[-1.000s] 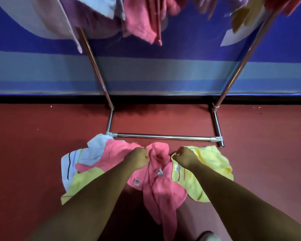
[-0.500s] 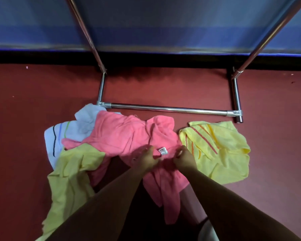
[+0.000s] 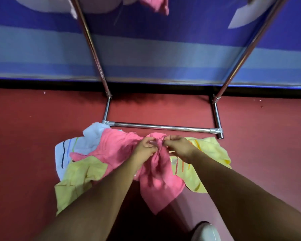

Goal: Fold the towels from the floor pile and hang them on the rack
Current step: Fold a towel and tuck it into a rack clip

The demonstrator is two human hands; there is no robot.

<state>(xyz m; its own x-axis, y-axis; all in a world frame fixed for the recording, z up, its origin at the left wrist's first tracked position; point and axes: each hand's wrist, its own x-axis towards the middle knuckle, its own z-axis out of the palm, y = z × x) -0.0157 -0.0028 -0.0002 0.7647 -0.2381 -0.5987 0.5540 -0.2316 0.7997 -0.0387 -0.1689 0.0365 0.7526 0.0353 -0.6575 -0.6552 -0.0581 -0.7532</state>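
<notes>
A pile of towels lies on the red floor in front of the rack. My left hand (image 3: 145, 148) and my right hand (image 3: 178, 146) both pinch the bunched top edge of a pink towel (image 3: 159, 181), which hangs down between my forearms. A second stretch of pink cloth (image 3: 116, 146) spreads to the left; I cannot tell if it is the same towel. A white striped towel (image 3: 73, 146) and a yellow towel (image 3: 76, 180) lie at the left, another yellow towel (image 3: 210, 150) at the right. The metal rack (image 3: 163, 126) stands just behind the pile.
The rack's two slanted legs rise to towels hanging at the top edge, among them a pink one (image 3: 155, 4). A blue striped wall (image 3: 163, 49) closes the back. A white shoe tip (image 3: 206, 232) shows at the bottom. Bare red floor lies on both sides.
My hands lifted the pink towel's edge up and away from me, toward the rack's base bar. The view tilted up, so the hanging towels show again.
</notes>
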